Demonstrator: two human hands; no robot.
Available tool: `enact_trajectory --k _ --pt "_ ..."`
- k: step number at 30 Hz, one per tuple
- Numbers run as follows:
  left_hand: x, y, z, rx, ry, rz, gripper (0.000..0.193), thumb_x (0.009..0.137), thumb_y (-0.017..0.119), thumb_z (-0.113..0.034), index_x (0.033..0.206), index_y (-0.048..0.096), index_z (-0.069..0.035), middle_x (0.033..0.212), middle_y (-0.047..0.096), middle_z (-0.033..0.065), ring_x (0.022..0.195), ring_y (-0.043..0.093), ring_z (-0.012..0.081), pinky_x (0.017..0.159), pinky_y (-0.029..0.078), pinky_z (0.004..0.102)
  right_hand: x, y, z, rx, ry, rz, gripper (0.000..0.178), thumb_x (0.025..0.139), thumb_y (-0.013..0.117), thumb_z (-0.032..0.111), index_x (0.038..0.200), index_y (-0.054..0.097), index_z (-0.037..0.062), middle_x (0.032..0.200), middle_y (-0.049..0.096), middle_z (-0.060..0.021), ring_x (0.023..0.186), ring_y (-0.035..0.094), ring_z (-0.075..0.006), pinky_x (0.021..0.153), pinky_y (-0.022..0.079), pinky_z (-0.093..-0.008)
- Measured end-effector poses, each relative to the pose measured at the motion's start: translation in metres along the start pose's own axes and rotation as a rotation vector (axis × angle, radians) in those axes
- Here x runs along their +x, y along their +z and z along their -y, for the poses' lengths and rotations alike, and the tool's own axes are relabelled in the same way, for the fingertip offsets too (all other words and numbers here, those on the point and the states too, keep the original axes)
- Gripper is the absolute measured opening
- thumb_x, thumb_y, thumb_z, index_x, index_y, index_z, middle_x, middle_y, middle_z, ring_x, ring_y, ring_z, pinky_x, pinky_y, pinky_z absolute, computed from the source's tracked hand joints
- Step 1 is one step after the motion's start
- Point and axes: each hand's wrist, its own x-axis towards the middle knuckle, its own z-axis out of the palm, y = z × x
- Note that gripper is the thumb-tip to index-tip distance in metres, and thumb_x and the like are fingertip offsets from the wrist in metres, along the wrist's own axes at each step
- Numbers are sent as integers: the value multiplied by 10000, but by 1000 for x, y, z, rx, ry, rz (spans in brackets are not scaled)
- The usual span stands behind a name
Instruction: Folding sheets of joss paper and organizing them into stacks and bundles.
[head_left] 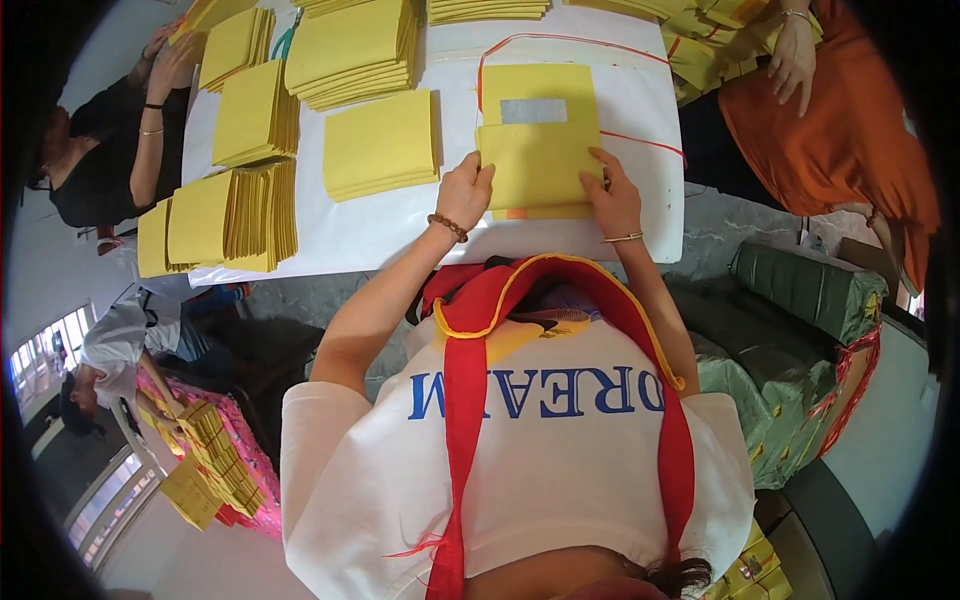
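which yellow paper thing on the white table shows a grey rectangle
The flat yellow paper item between the person's left hand and right hand; the yellow paper stacks to its left show none.

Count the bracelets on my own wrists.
2: a brown beaded bracelet at the wrist of the left hand, and a slim bangle at the right hand's. No others show there.

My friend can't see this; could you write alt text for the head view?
A person's left fingers and right fingers hold a rectangular, yellow, paper-like packet with a grey patch over a white-covered table, near stacks of similar yellow packets.
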Motion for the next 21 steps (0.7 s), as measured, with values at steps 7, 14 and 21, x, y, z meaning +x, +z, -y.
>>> enact_trajectory --k 7,14,21 --pt "7 1 5 -139 -68 26 205 845 540 -178 925 488 3 596 568 161 536 572 305 515 435 413 2 3 -1 -106 -30 -35 406 784 607 290 1168 569 163 831 634 -159 738 612 -311 662 468 -393" --pt "-8 -13 -11 -301 -164 126 390 855 547 -206 1172 420 -19 689 587 146 553 573 299 542 472 392 4 5 -1 -135 0 -52 409 780 610 299 1167 581 172 889 646 -162 779 622 -315 678 481 -390" --pt "-27 -9 -53 497 576 72 432 780 610 -203 1171 506 -54 1046 540 129 1032 497 304 838 404 392 4 5 -2 -178 14 -42 417 783 629 260 1181 583 143 805 648 -138 709 625 -223 652 470 -310"
